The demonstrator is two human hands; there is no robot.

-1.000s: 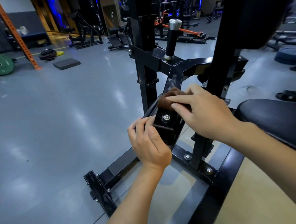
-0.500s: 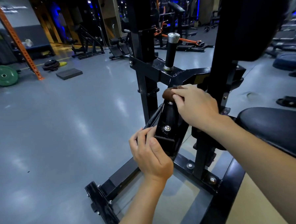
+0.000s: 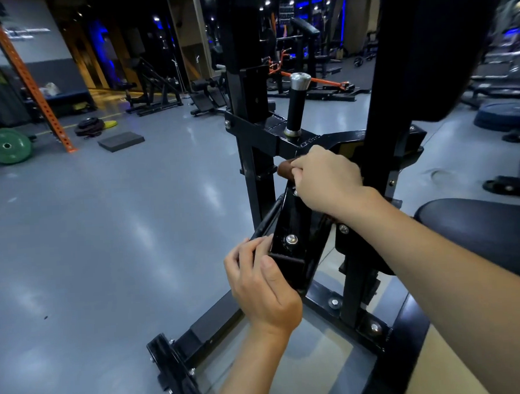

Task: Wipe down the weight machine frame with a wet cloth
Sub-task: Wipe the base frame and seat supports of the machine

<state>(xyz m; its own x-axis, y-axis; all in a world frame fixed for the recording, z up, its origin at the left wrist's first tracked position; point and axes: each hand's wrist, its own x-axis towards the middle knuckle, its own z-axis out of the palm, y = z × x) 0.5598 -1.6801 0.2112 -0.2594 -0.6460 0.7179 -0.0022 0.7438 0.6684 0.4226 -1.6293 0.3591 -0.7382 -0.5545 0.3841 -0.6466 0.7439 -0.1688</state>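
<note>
The black weight machine frame (image 3: 256,179) fills the middle of the head view, with a slanted black arm (image 3: 293,222) running down toward me. My right hand (image 3: 327,178) grips a brown cloth (image 3: 285,169) and presses it against the top of that slanted arm, just under the cross beam. Only the cloth's left end shows past my fingers. My left hand (image 3: 262,287) grips the lower end of the same arm, fingers curled round its left edge and thumb on its near face.
A chrome-capped peg (image 3: 298,104) stands on the cross beam above the cloth. A black padded seat (image 3: 483,230) lies at the right and a back pad (image 3: 443,45) above it. The frame's base bars (image 3: 205,326) cross the grey floor. A green plate (image 3: 6,146) sits far left.
My right hand has slid the cloth up the slanted arm, from its middle to its top under the cross beam. My left hand has kept its grip on the lower end.
</note>
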